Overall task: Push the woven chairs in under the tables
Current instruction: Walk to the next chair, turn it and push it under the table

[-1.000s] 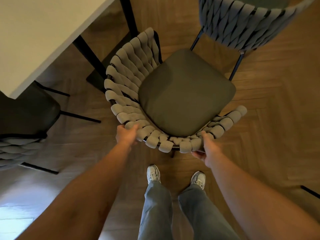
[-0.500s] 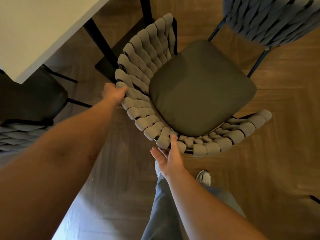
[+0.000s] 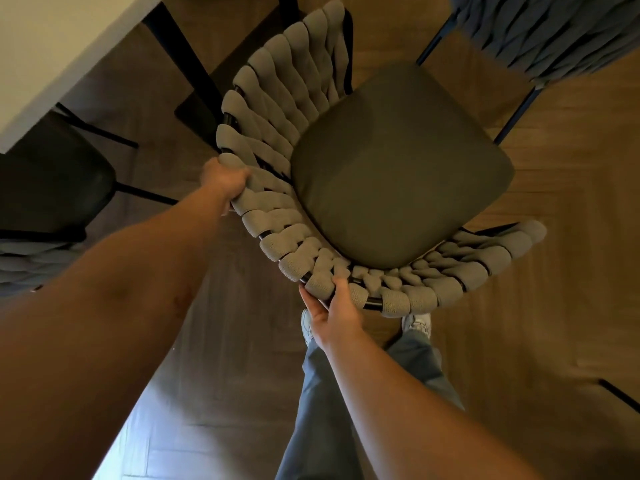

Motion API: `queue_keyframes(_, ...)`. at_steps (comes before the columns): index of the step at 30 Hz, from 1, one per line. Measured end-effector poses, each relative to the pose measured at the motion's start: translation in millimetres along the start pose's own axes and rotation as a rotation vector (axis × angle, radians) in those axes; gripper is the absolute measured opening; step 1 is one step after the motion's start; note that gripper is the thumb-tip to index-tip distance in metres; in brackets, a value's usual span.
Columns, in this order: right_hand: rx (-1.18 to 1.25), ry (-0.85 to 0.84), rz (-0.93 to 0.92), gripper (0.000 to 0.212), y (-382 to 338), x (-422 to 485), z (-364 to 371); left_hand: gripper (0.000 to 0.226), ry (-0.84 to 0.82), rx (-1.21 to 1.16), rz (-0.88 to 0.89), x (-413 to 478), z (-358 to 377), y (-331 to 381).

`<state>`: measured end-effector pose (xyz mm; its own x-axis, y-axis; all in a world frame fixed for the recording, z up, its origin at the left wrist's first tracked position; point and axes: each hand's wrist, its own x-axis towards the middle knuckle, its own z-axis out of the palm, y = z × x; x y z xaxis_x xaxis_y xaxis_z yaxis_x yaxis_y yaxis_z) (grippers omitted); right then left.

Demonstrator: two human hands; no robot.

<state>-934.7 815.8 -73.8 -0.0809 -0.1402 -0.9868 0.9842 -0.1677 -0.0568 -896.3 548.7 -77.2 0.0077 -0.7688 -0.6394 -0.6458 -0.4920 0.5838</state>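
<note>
A woven chair (image 3: 398, 161) with a dark olive seat cushion and a thick grey woven backrest stands in the middle of the view, turned at an angle to the white table (image 3: 52, 46) at the upper left. My left hand (image 3: 223, 180) grips the left side of the woven backrest rim. My right hand (image 3: 334, 308) holds the rim at the bottom of the curve, thumb on top of the weave and fingers under the dark frame. The chair's legs are mostly hidden under the seat.
A second woven chair (image 3: 45, 188) sits tucked under the table at the left. A third woven chair (image 3: 540, 32) stands at the upper right. The table's black legs (image 3: 183, 53) and base plate are close to the held chair. Wooden herringbone floor (image 3: 554, 306) lies all around.
My left hand slid up the left side of the backrest and gripped it; my right hand moved left along the rim and closed on it. The chair has turned and fills more of the view.
</note>
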Motion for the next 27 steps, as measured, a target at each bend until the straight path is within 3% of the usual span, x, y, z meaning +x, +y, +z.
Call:
queue_keyframes(12, -0.060, 0.029, -0.014, 0.036, -22, -7, -19, 0.055, 0.000, -0.030, -0.042, -22, 8, -17)
queue_keyframes(18, -0.152, 0.023, -0.025, 0.014, -44, -9, -39, 0.052, 0.032, -0.093, -0.077, -42, 15, -33)
queue_keyframes(23, -0.216, 0.051, -0.067, 0.015, -75, -8, -49, 0.057, 0.067, -0.166, -0.145, -61, 26, -45)
queue_keyframes(27, -0.289, 0.084, -0.090, 0.029, -105, -4, -64, 0.059, 0.085, -0.233, -0.215, -82, 41, -60)
